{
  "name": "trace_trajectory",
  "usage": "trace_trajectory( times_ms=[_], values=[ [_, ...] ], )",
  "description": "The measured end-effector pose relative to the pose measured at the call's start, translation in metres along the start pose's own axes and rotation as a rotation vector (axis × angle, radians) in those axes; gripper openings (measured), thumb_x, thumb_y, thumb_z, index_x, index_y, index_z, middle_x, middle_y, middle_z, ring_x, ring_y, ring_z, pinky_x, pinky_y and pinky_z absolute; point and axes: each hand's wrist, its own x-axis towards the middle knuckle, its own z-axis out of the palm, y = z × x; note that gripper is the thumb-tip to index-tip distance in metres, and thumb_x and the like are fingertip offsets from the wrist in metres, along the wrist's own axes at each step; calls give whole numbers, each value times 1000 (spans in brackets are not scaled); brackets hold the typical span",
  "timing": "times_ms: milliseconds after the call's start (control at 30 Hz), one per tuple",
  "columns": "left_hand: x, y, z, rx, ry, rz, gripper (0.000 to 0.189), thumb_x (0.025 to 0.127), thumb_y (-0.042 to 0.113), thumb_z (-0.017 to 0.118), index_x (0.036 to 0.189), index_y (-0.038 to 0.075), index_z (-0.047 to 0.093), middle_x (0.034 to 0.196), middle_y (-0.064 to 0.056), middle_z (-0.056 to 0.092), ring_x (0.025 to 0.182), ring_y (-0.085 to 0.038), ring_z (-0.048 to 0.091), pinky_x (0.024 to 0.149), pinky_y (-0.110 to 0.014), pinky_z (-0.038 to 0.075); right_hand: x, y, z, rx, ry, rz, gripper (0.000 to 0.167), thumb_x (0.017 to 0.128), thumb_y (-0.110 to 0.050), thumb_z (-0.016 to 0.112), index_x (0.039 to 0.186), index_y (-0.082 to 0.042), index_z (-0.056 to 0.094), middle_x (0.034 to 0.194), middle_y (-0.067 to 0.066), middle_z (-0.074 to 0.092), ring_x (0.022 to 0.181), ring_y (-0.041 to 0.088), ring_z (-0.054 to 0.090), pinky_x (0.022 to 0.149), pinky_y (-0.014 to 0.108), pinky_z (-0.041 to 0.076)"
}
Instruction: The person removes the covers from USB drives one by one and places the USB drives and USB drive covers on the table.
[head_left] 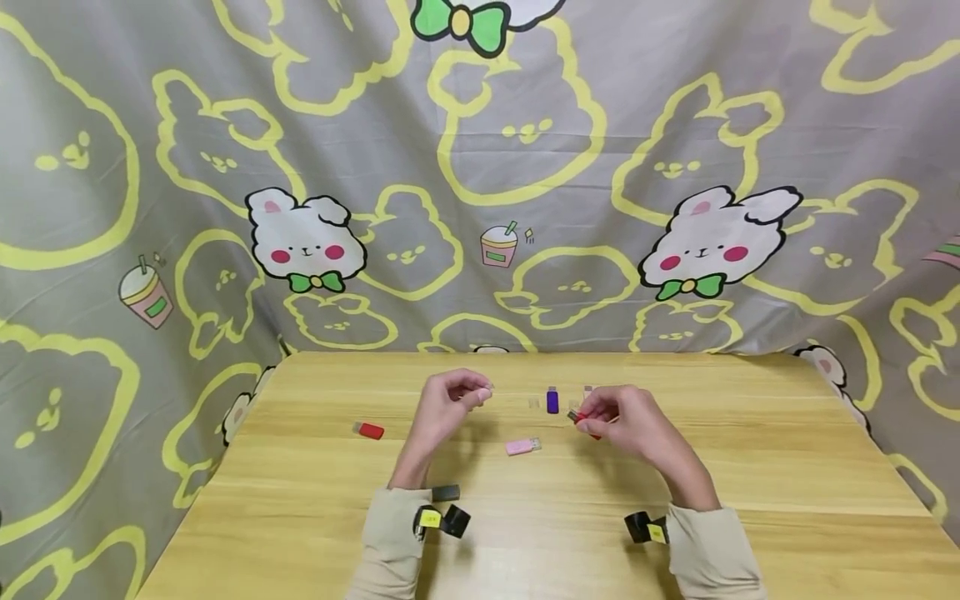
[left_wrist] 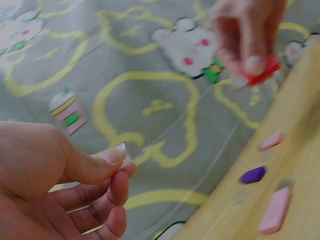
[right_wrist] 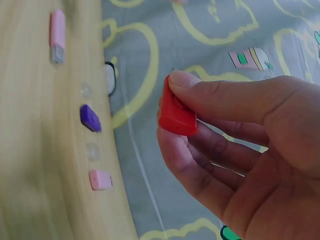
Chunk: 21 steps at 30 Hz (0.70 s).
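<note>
As hands [head_left: 448, 407] [head_left: 630, 418] hover, they pinch cap [left_wrist: 126, 159] and stick [right_wrist: 177, 117].

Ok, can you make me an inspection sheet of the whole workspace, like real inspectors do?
Surface: wood-look table.
Job's things: held red USB stick and small clear piece; on the table, purple stick, long pink stick, second pink stick, other red stick, dark stick, two clear pieces.
Clutter: nothing seen.
Hands: right hand pinches the held red USB stick; left hand pinches the small clear piece.
Cables: nothing seen.
Surroundings: grey cartoon-print curtain.
</note>
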Motion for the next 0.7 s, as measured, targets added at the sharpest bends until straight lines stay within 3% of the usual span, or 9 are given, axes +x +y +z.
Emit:
trace_trajectory(
  times_ms=[100, 233, 400, 700],
  values=[
    [2, -3, -12, -18, -1, 9, 5, 89, -6, 75, 93, -2, 76, 84, -15, 72, 69, -17, 62, 61, -20, 47, 2, 1, 1, -5, 32, -12, 8, 88, -1, 80, 93, -4, 74, 82, 0, 70, 73, 16, 64, 61, 26, 53],
    [4, -5, -14, -25, -51, 30, 5, 91, -2, 74, 96, -4, 75, 87, -16, 72, 69, -11, 61, 63, -20, 48, 8, 0, 15, -6, 42, -26, 8, 91, -5, 78, 98, -3, 76, 84, 1, 72, 73, 15, 66, 64, 27, 54],
    [3, -7, -12, -11, -43, 19, 4, 89, -5, 75, 93, -3, 76, 83, -14, 72, 70, -14, 62, 63, -20, 47, 18, 1, 39, 18, 67, 62, 4, 91, -7, 77, 95, -5, 76, 85, 2, 72, 72, 15, 67, 66, 30, 55],
    [3, -11, -15, 14, -18, 13, 5, 88, -4, 76, 92, 0, 77, 83, -13, 72, 73, -21, 64, 64, -20, 46, 62, -10, 73, -55, 100, 136, 9, 88, -13, 80, 86, -6, 73, 73, 0, 68, 64, 13, 61, 59, 28, 48]
  ],
)
